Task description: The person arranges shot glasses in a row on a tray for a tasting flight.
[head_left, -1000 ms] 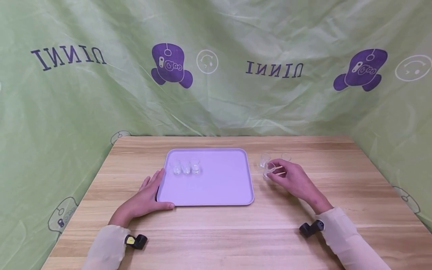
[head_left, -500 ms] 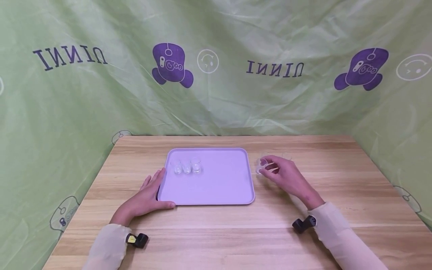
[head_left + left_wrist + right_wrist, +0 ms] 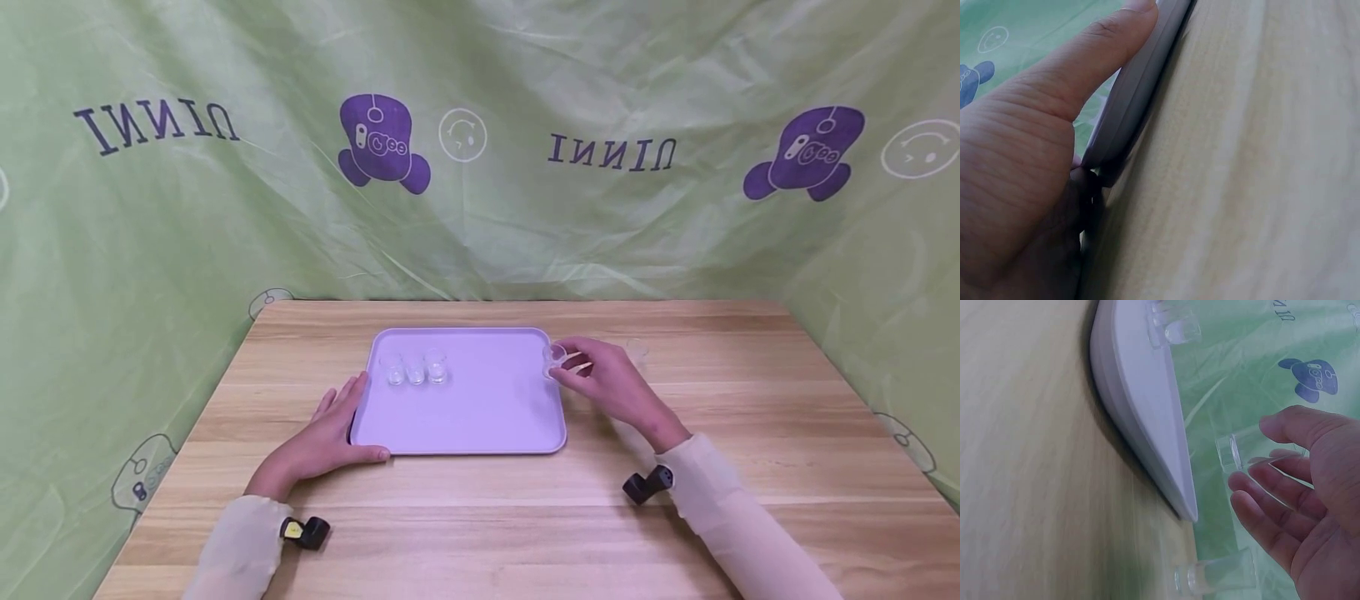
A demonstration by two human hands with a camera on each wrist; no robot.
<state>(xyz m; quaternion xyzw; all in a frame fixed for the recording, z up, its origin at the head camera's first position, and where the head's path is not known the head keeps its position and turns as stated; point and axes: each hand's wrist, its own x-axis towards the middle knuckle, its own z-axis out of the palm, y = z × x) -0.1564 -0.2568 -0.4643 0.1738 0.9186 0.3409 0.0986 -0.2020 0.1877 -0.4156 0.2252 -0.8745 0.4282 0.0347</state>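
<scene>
My right hand (image 3: pixel 607 379) pinches a small clear shot glass (image 3: pixel 553 354) between thumb and fingers, above the right rim of the lilac tray (image 3: pixel 480 421). In the right wrist view the held shot glass (image 3: pixel 1230 453) points its thick base toward the tray (image 3: pixel 1141 381). My left hand (image 3: pixel 318 437) rests at the tray's near left corner, fingers straight along the left side. Its thumb (image 3: pixel 1107 47) lies against the front edge in the left wrist view. Three shot glasses (image 3: pixel 416 371) stand in a row on the tray's left part.
Another clear glass (image 3: pixel 637 350) stands on the wooden table (image 3: pixel 480 525) behind my right hand. In the right wrist view a glass (image 3: pixel 1222 575) stands on the table beyond the tray's corner. A green printed curtain (image 3: pixel 480 233) hangs behind the table.
My right hand has carried the shot glass leftward from the table to the tray's right rim. The left hand and the three glasses on the tray have stayed put.
</scene>
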